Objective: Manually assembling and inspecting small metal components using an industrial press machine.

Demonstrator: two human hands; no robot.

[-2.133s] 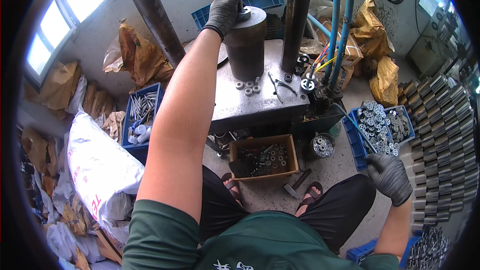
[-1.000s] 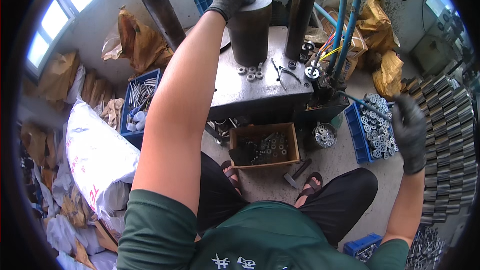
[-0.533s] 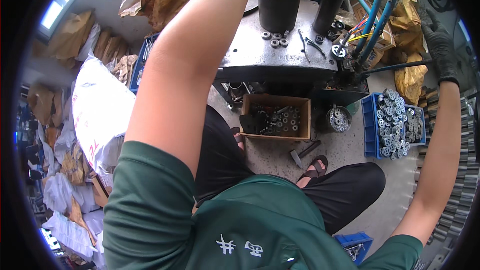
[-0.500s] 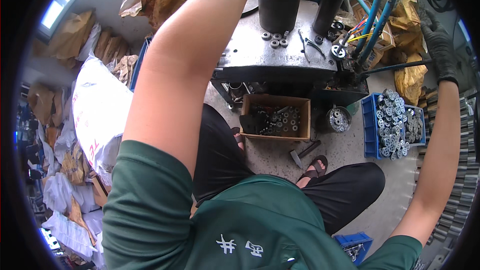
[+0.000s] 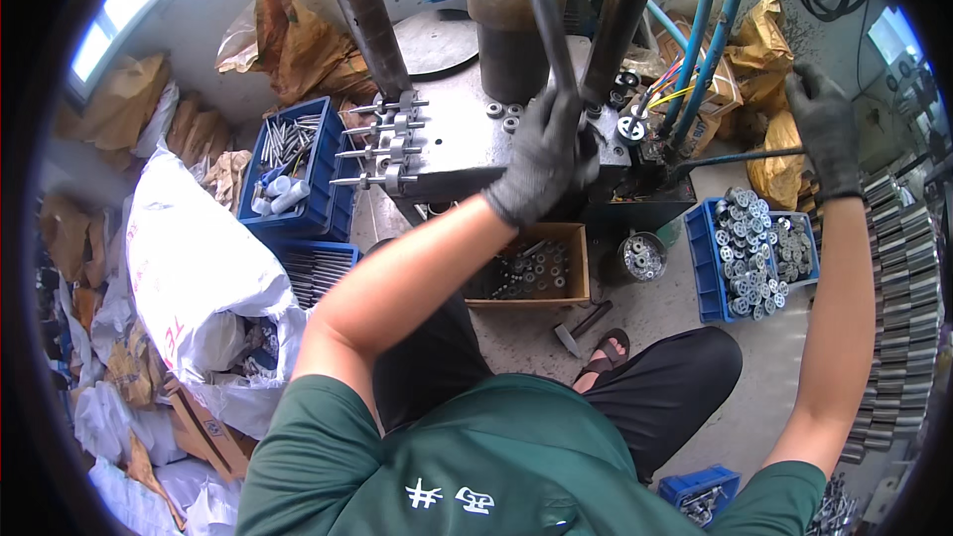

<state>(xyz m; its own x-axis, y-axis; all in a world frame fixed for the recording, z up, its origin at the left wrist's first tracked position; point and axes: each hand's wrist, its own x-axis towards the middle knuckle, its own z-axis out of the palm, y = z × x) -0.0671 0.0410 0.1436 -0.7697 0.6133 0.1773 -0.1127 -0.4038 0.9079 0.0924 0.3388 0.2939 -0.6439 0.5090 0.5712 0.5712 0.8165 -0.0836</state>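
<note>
My left hand [image 5: 544,154], in a dark grey glove, is closed around a dark metal rod [image 5: 552,25] above the front of the press table [image 5: 447,139]. The rod stands nearly upright, slightly tilted, its upper end overlapping the thick steel cylinder [image 5: 511,55] behind. A few small metal rings [image 5: 511,125] lie beside the cylinder's base, partly covered by the hand. To the right, my gloved right hand [image 5: 829,129] is beside the end of a blue lever bar [image 5: 745,156]. Its fingers are loosely bent and apart, and the bar meets it near the wrist.
Several shafts with collars [image 5: 382,154] line the table's left edge. Below are a wooden box of rings [image 5: 579,293], a hammer [image 5: 568,339] and a metal bucket [image 5: 627,268]. Blue crates [image 5: 703,258] of wheel-shaped parts stand right; a white sack [image 5: 189,248] bulges at left.
My left hand has come down and towards me from the cylinder's top, and a rod now shows in it. The head view has shifted. My right hand stays by the lever.
</note>
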